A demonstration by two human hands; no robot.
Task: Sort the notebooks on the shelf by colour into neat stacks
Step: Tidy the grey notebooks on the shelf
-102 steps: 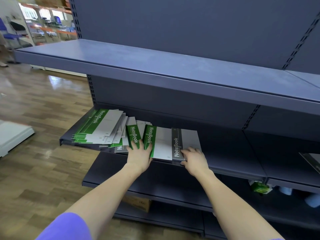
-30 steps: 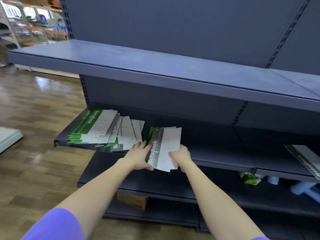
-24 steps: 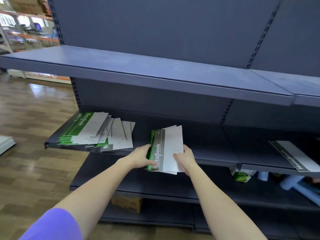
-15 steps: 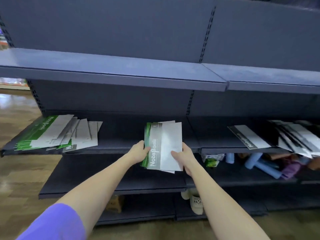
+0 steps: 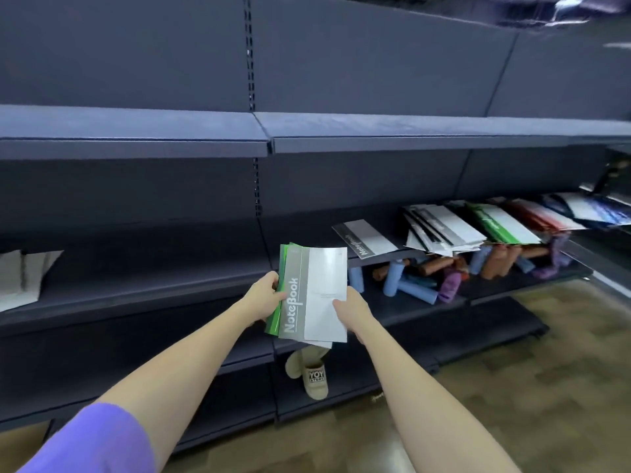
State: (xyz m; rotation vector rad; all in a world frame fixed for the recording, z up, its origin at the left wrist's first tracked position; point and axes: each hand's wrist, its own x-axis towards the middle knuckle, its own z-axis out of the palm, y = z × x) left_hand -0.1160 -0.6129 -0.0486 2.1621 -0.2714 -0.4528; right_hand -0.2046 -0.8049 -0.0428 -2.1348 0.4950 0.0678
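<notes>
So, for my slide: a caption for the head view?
Both hands hold a small notebook stack, grey on top, before the shelf.

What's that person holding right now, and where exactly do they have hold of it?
A small bundle of notebooks, grey one on top, green beneath. The left hand grips the spine edge; the right hand holds the opposite long edge, near the lower corner.

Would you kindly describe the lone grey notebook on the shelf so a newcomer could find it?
Look along the middle shelf, right of the upright joint. The grey notebook lies flat and alone, just left of the messy mixed pile. It alone touches no other notebook.
</notes>
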